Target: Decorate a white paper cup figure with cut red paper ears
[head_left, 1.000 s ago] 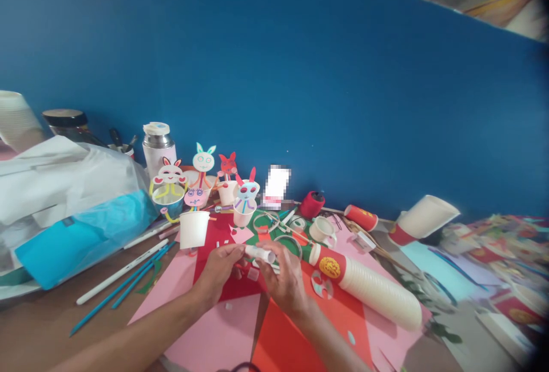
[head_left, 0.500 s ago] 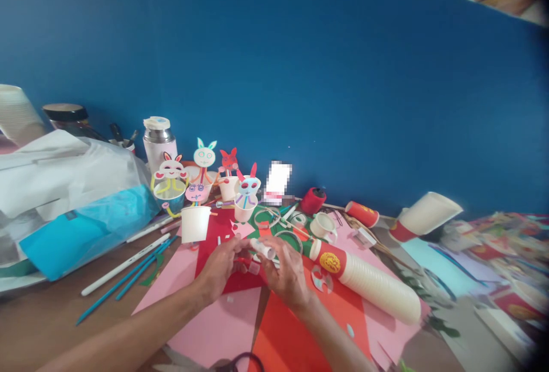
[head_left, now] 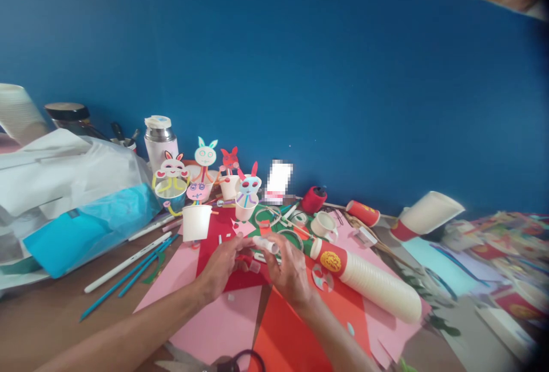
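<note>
Small white cylindrical tube [head_left: 269, 245], plastic by its look, held above red paper sheet [head_left: 215, 224] between 2 bare hands. Left hand [head_left: 221, 264] grip pinched on 1 end; right hand [head_left: 292, 273] grip clamped around other. Likely light, stiff, hardly fragile, smooth enough to twist or slip; fingertips around barrel look surest.

The wall [head_left: 274, 74] is blue; one paper sheet [head_left: 317, 326] is orange.
</note>
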`<state>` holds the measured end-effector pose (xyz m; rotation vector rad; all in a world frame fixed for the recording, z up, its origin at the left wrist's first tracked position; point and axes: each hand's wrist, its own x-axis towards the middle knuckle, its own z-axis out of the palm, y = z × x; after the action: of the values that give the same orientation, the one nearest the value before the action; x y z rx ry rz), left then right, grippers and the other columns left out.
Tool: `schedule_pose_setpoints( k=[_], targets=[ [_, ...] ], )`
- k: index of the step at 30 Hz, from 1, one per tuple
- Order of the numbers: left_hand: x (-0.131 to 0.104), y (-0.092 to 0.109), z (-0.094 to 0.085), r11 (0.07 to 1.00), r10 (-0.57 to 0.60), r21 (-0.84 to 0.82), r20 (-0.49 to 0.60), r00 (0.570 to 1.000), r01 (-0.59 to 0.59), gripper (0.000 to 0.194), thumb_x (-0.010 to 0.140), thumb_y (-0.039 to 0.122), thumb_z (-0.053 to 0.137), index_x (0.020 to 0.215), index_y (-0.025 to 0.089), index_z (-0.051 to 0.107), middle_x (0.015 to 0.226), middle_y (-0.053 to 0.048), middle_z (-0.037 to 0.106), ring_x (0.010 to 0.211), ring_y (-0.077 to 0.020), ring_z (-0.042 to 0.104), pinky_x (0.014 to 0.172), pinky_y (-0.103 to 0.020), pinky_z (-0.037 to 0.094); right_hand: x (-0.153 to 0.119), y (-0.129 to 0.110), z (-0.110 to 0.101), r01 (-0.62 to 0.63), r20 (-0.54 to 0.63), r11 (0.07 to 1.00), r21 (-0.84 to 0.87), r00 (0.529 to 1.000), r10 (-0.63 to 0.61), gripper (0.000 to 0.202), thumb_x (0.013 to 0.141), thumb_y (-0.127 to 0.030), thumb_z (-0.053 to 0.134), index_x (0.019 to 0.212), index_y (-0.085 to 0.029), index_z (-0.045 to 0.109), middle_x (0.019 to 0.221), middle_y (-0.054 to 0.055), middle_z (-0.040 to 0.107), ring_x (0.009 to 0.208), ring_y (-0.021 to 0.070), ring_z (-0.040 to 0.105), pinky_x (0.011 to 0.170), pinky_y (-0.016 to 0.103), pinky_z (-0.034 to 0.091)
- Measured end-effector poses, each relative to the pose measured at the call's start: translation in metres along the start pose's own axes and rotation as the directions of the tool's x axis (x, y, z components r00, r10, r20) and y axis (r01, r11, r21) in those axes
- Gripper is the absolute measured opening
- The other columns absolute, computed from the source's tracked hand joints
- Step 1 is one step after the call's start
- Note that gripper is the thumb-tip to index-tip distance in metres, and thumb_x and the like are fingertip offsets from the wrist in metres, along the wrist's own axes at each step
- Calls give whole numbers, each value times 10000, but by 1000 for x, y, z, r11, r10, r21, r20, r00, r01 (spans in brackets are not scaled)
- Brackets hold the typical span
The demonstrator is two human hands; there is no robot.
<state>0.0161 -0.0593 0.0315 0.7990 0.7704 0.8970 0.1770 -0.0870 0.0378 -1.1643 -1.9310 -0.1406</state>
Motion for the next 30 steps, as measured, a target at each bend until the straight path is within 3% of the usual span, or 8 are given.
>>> schedule_pose_setpoints(
  k=[5, 13, 25, 30],
  targets=[
    [1, -3, -1, 1000, -21, 12, 5, 1000, 21, 401, 786, 449, 476, 948, 119, 636, 991, -121, 619, 743, -196, 608, 604, -292, 412, -1, -1, 0, -34, 24, 999, 34, 999, 33, 202, 866, -229, 451, 1061, -187, 489, 958, 101, 632, 852, 201, 599, 711, 324, 502],
    [1, -1, -1, 997, -52, 61, 43, 998, 49, 431, 785, 468, 459, 919, 105, 647, 725, -78, 620, 692, -179, 581, 588, -274, 397, 0, -2, -1, -42, 43, 998, 50, 998, 40, 171, 858, -232, 460, 1017, -182, 497, 890, 81, 644, 783, 176, 615, 680, 279, 501],
    [-2, 5, 1, 998, -65, 18, 72, 995, 64, 444, 799, 471, 434, 974, 119, 639, 807, -81, 619, 702, -182, 580, 617, -280, 397, 1, -1, -3, -35, 100, 997, 70, 995, 28, 189, 870, -221, 436, 1046, -182, 495, 910, 81, 638, 794, 177, 613, 683, 280, 497],
    [-2, 5, 1, 995, -90, -26, 122, 989, 94, 432, 795, 465, 448, 1005, 132, 626, 920, -98, 628, 725, -190, 593, 637, -284, 404, 1, 0, -3, 21, 61, 1000, 21, 998, -22, 205, 864, -215, 446, 1063, -181, 484, 910, 77, 638, 787, 182, 615, 664, 293, 507]
  ],
)
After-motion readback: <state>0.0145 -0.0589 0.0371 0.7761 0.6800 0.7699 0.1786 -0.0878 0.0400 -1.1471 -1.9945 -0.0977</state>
